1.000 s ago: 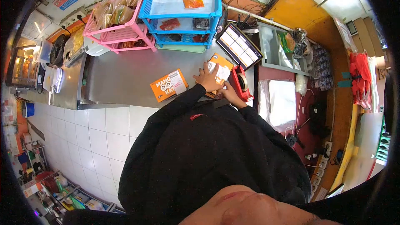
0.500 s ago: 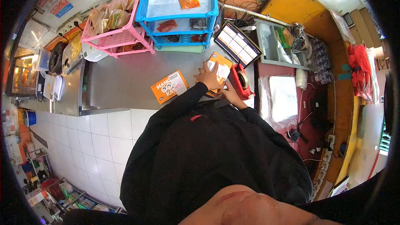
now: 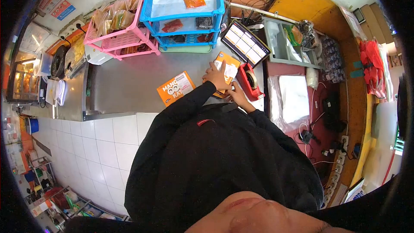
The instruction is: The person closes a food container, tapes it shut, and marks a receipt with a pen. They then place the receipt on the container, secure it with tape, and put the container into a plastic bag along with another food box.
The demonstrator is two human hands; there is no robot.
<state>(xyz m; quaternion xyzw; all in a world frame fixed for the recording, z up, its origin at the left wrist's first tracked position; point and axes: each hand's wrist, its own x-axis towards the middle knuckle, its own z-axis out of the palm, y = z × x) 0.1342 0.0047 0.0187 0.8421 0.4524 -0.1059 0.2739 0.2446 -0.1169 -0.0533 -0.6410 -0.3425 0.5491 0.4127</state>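
My left hand (image 3: 215, 76) lies on an orange box (image 3: 224, 59) with a white label, its fingers apart over the top and left side. My right hand (image 3: 240, 96) is closed at the box's lower right corner, its fingertips partly hidden. A second orange box (image 3: 176, 87), with white lettering and a pale label, lies flat to the left on the steel counter (image 3: 125, 80). Just right of the hands stands a red tape dispenser (image 3: 251, 81) with a roll of tape in it.
Behind the boxes stand a blue tiered rack (image 3: 183, 11), a pink tiered rack (image 3: 116, 34) and a tilted tablet (image 3: 246, 43). A grey tray (image 3: 276, 39) and a stack of white sheets (image 3: 294, 98) are on the right.
The fingers of my left hand have drawn closer together and shifted slightly on the box. My right hand stays at the box's lower corner. The view has shifted slightly.
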